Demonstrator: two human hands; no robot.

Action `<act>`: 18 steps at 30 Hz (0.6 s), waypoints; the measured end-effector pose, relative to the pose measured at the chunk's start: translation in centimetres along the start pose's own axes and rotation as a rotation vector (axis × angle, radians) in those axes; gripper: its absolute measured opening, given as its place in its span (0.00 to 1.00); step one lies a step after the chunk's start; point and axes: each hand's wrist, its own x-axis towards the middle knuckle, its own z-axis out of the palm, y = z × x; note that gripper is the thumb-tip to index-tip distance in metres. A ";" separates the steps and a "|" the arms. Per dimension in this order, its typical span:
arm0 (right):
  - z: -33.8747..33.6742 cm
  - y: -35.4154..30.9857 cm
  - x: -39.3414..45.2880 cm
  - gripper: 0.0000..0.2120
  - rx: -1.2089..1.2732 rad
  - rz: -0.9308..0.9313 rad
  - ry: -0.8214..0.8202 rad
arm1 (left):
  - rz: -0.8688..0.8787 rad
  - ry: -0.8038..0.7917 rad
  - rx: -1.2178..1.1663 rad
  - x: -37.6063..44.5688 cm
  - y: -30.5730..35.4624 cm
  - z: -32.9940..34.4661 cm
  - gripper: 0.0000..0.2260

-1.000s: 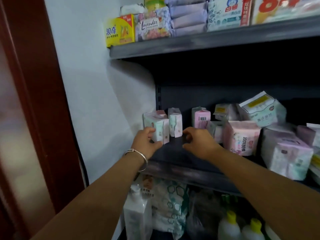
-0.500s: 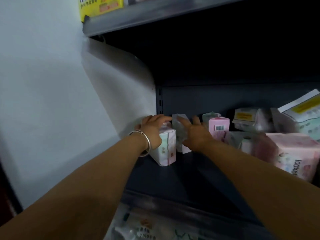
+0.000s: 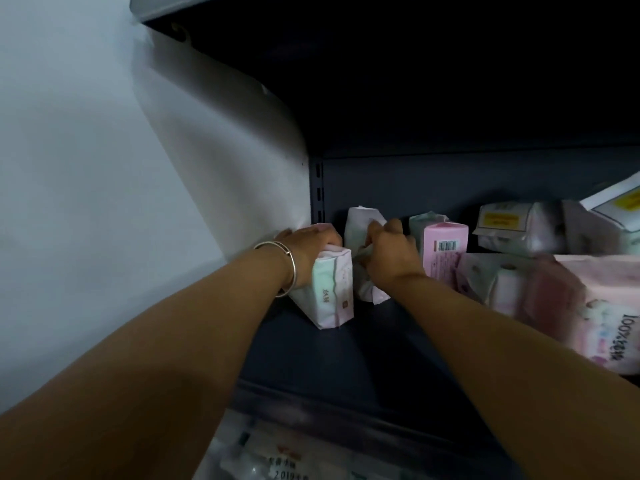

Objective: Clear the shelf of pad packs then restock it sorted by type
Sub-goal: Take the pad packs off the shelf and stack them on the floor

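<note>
The clearing step is judged to be in hand, since the dark grey metal shelf (image 3: 346, 344) is still loaded with packs at its left end and along its right side.

At the far left, the left hand (image 3: 304, 251), with a silver bangle (image 3: 289, 268) on its wrist, is laid over the top of a mint-and-pink soft pad pack (image 3: 329, 289) standing on end near the white side wall (image 3: 104, 168); the fingers are curled over its top edge and the pack is gripped.

Just beside it, the right hand (image 3: 388, 254) is closed on a crumpled white-and-mint pad pack (image 3: 362, 226) that stands against the shelf's back panel; the pinch appears to be on the wrapper's loose upper part, though the fingertips are hidden behind the knuckles.

For the next move, both packs would need to be lifted clear of the shelf lip and drawn outward without the neighbours being tipped.

Further right, a pale pink pack with a barcode label (image 3: 443, 251) is seen upright, touching a mint pack behind it. Beyond it, a clear-wrapped pack with a yellow label (image 3: 509, 226) is stacked on other packs, and a large pink soft bundle with printed lettering (image 3: 606, 306) is lying at the right edge. Nothing is held in a box or bin; the shelf itself is the only container.
</note>
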 end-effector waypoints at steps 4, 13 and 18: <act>-1.0 0.1 -1.7 0.22 0.061 -0.007 0.035 | -0.012 -0.046 0.074 -0.6 1.0 -0.7 0.27; -8.3 1.5 -7.4 0.13 0.121 -0.134 0.158 | 0.087 0.022 0.256 -5.1 5.1 -4.1 0.32; -13.0 1.3 -12.1 0.09 0.159 -0.175 0.189 | 0.078 0.001 0.339 -10.1 8.4 -6.3 0.34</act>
